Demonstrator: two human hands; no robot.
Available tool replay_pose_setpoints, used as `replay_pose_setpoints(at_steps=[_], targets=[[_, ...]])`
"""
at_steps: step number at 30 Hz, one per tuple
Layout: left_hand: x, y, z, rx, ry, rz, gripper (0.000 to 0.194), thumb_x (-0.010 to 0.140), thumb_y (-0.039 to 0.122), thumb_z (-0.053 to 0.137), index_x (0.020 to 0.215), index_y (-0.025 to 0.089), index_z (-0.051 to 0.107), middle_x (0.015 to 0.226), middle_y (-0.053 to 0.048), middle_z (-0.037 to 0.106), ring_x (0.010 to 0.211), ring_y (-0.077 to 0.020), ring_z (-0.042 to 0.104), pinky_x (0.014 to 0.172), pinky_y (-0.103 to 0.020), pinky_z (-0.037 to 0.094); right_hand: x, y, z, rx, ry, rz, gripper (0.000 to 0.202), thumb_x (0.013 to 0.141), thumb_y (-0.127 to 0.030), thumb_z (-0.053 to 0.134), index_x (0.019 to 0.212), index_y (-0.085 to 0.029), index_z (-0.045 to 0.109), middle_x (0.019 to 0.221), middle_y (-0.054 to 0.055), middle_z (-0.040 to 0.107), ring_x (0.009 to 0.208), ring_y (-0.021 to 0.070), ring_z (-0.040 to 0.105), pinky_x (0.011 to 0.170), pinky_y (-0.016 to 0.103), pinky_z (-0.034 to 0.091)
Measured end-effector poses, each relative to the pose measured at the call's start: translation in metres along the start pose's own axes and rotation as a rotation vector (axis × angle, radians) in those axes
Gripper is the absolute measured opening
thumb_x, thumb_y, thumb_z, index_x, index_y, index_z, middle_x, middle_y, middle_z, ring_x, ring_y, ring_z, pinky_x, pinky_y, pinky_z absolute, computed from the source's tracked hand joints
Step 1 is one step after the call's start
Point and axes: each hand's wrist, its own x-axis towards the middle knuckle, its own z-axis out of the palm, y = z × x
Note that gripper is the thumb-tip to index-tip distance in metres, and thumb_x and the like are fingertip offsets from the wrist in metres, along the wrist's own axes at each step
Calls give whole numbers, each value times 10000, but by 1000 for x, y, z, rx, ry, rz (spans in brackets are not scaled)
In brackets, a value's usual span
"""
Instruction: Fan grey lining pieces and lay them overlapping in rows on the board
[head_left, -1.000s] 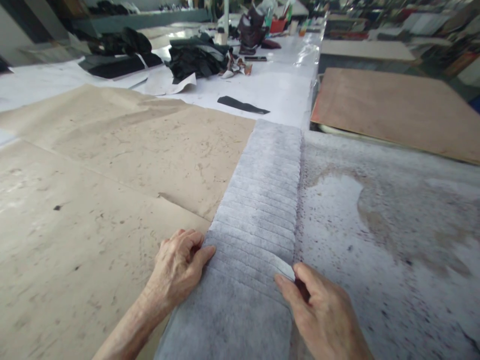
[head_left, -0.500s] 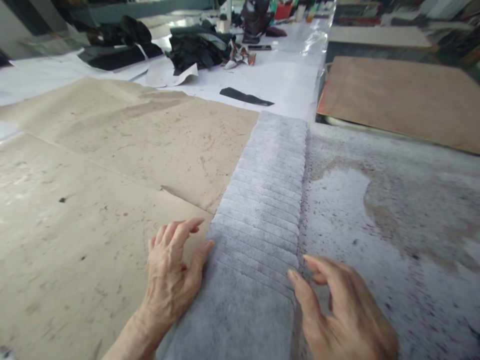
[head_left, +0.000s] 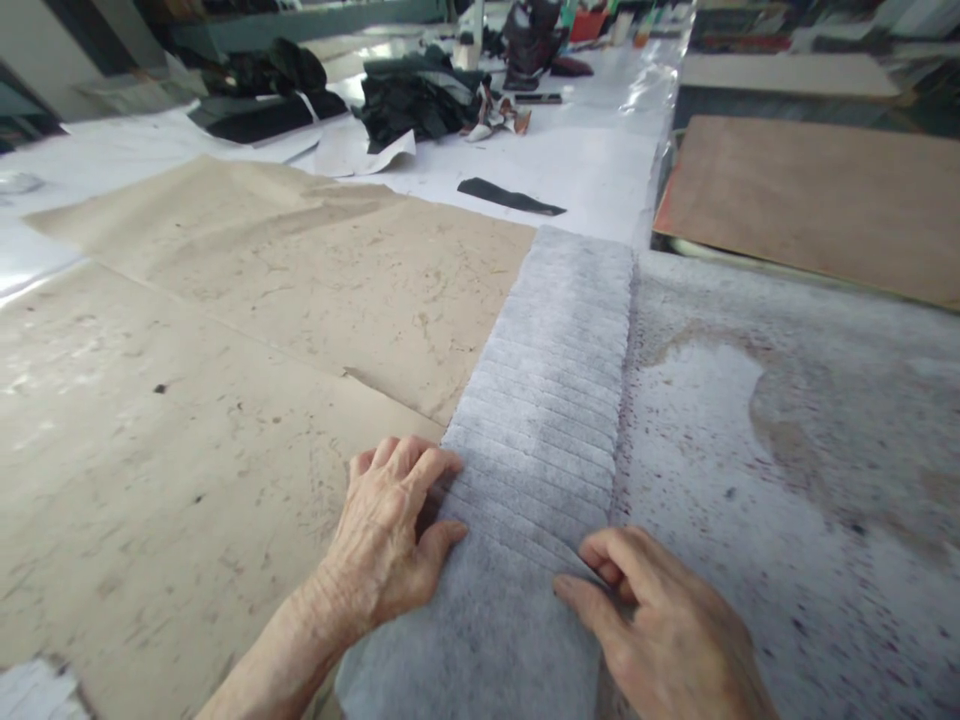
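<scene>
Pale-grey, felt-like overlapping layers [head_left: 551, 400] taken anew at the right edge

Half a second ago, the fingers of the right hand [head_left: 652, 610] were parted, with nothing seen between them. Now the right border of one layer appears to be pinched between thumb and forefinger — that edge is lifted slightly, just where the tips meet it. The left hand [head_left: 394, 535], whose fingers were raised then, has been lowered to the opposite edge; its thumb and forefinger are spread apart there (whether the layers are pressed or merely brushed cannot be told).

A second ago, a turned-up corner was held by the right hand; no such corner is left standing now, and the grip seems to have been shifted to a nearer layer. From this it may be judged that the layers are being worked one by one, toward the near end.

The whole run is laid lengthwise away from the camera — between crinkled beige paper [head_left: 225, 330] on the left and a speckled grey-white surface [head_left: 697, 450] on the right. Beyond its far end, a narrow black scrap [head_left: 510, 195] is seen on the glossy white tabletop [head_left: 600, 165].
</scene>
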Motion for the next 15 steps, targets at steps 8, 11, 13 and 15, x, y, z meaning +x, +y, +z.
replay_pose_setpoints(at_steps=[8, 11, 13, 15], targets=[[-2, -1, 2, -40, 3, -13, 297, 725, 287, 556, 997, 221, 456, 959, -49, 528, 900, -237, 455, 762, -413, 332, -2, -2, 3, 7, 61, -28, 115, 804, -339, 497, 763, -232, 489, 658, -13, 567, 599, 136, 585, 499, 238, 470], [0, -2, 0, -27, -16, 12, 378, 721, 281, 561, 1077, 244, 439, 1056, -52, 511, 949, -246, 445, 775, -415, 329, -1, -1, 1, -52, 113, -54, 233, 796, -325, 494, 995, -204, 504, 931, 59, 603, 839, 180, 605, 647, 278, 518], [4, -2, -3, -37, -60, 22, 346, 711, 283, 570, 1036, 240, 460, 1026, -45, 524, 937, -241, 453, 779, -414, 327, 1, 0, 0, -62, 91, -67, 302, 770, -314, 517, 1047, -197, 487, 1009, 75, 587, 884, 193, 598, 674, 293, 522], [9, -1, -6, -51, -104, 14, 330, 690, 280, 583, 994, 227, 469, 946, -36, 538, 900, -234, 464, 779, -415, 326, 4, 1, -1, -40, 40, -48, 312, 723, -304, 565, 1009, -204, 486, 918, 54, 604, 779, 177, 613, 588, 267, 521]])
